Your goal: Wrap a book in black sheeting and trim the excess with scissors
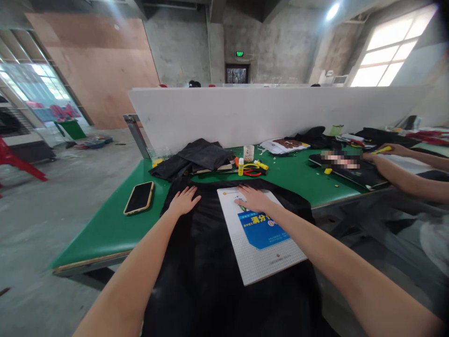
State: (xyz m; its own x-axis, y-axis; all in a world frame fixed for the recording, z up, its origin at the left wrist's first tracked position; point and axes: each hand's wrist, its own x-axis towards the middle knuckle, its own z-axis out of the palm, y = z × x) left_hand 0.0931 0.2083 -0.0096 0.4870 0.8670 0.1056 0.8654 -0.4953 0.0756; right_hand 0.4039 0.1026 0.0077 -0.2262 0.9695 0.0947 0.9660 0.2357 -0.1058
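Note:
Black cloth point(206, 243) drapes over the near edge of the green table point(115, 234) and hangs down in front. My left hand point(184, 201) lies flat on its upper left part with fingers spread. On the cloth's right half rests a white book point(250, 257) with a blue panel, slightly tilted. My right hand point(253, 199) lies on the book's upper part, fingers stretched out. Behind the cloth stand a glue stick point(240, 166) and red-handled scissors point(252, 172).
A phone point(139, 197) lies at the left. Folded black fabric point(203, 154) and a clear jar point(249, 153) sit further back, before a white partition point(224, 112). At the right, another person's hands point(382, 154) hold something yellow over a black board point(354, 173).

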